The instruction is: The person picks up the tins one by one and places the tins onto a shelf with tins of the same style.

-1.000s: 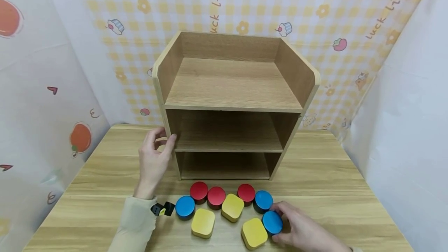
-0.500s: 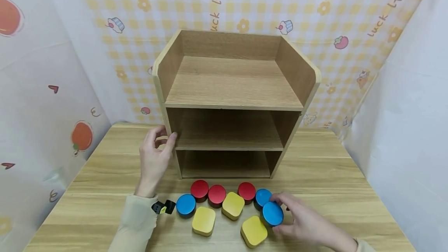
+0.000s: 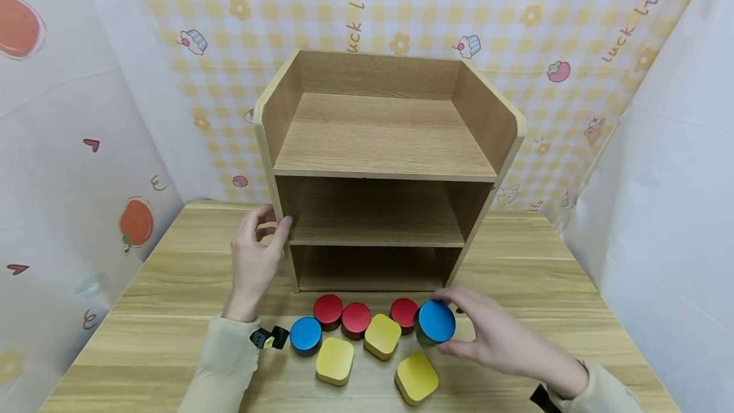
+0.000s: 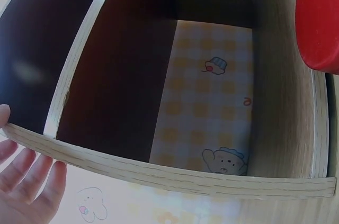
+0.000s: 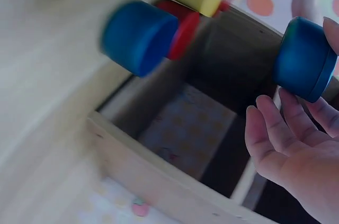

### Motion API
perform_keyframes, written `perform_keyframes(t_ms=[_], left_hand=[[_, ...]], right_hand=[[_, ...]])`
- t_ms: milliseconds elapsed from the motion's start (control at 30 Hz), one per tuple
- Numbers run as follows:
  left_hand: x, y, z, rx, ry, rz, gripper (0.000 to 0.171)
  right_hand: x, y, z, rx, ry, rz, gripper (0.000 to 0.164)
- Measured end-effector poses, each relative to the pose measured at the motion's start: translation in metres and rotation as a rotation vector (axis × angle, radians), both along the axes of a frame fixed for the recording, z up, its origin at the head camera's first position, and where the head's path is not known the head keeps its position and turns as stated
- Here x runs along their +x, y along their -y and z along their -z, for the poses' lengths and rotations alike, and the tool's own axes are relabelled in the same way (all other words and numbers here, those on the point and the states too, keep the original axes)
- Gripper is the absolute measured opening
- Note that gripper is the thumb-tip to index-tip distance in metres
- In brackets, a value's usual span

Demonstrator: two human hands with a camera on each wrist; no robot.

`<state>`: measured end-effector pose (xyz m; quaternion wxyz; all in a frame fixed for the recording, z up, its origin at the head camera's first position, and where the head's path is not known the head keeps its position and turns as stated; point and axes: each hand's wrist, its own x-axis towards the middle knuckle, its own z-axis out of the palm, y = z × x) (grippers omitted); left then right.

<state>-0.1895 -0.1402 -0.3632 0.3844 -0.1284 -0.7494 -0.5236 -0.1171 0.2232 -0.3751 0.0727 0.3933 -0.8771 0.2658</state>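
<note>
My right hand pinches a round blue block between thumb and fingers, raised above the table. In the head view this block covers most of a second blue block, which the right wrist view shows as a separate blue block standing on the table. With thumb inside and fingers outside, my left hand grips the left side panel of a wooden shelf unit. Before the shelf stand red round blocks, rounded yellow square blocks and another blue block at the left.
The shelf has a top tray, a middle compartment and a lower compartment, all bare. It stands on a wood-grain table. A checkered cloth hangs behind, with white cloth on both sides.
My right hand has lifted the blue block off the table and moved it forward and slightly left, over the other blue one. The left hand keeps its grip on the shelf.
</note>
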Motion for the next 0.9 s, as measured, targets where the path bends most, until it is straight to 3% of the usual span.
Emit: perform_keyframes(t_ms=[400,900], left_hand=[[0.000,0.000,0.000,0.001,-0.009,-0.008,0.025],[0.000,0.000,-0.001,-0.002,0.002,-0.002,0.024]], right_hand=[[-0.024,0.031,-0.067,-0.066,-0.060,-0.095,0.063],[-0.058,0.086,-0.144,-0.167,-0.128,-0.115,0.061]])
